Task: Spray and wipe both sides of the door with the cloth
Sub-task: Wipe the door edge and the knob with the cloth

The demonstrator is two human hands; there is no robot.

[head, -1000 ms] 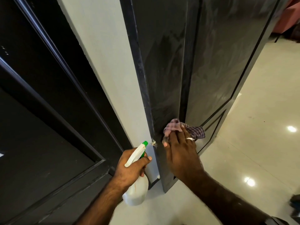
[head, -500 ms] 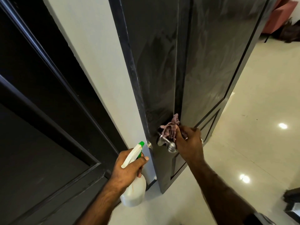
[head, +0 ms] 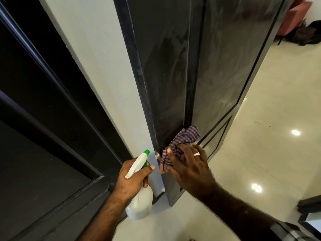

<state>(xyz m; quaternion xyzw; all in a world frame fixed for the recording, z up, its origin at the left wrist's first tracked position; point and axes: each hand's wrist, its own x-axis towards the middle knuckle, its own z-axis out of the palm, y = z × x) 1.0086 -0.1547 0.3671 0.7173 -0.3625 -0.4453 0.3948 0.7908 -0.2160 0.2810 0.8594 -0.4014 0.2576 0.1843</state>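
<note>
The cloth (head: 180, 145) is pressed flat on the door (head: 166, 80) by the right hand (head: 189, 164), fingers straight. The spray bottle (head: 139, 197) is gripped by the left hand (head: 133, 180). Long, firm strokes should be used.

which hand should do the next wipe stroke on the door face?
Right. The right hand already presses the cloth flat against the door. The left hand grips the spray bottle, off the door.

Cloth (head: 180, 145) on door (head: 224, 66); spray bottle (head: 139, 193) left of door.
</note>
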